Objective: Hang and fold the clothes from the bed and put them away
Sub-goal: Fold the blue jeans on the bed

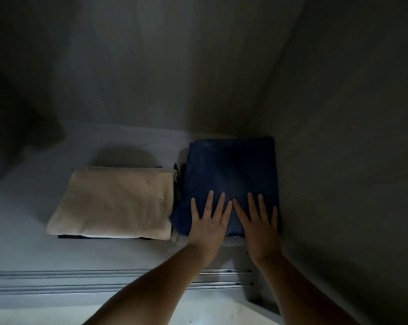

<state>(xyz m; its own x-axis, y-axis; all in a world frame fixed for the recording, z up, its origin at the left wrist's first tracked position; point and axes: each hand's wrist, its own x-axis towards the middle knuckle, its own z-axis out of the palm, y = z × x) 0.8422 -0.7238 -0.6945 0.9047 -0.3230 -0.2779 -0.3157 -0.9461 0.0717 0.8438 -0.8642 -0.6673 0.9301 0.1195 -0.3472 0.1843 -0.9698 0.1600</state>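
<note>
My left hand [206, 222] and right hand [260, 227] press flat, fingers spread, gripping nothing, on folded dark-blue cloth [231, 170] beside folded beige cloth [118, 202].

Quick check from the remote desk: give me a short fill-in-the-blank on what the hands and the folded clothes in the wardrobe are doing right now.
1. Both hands, left hand and right hand, press flat on the folded ____ garment.
2. The beige garment lies to the ____ of it.
3. The blue garment sits against the wardrobe's ____ side wall.

Missing words: blue; left; right
</note>
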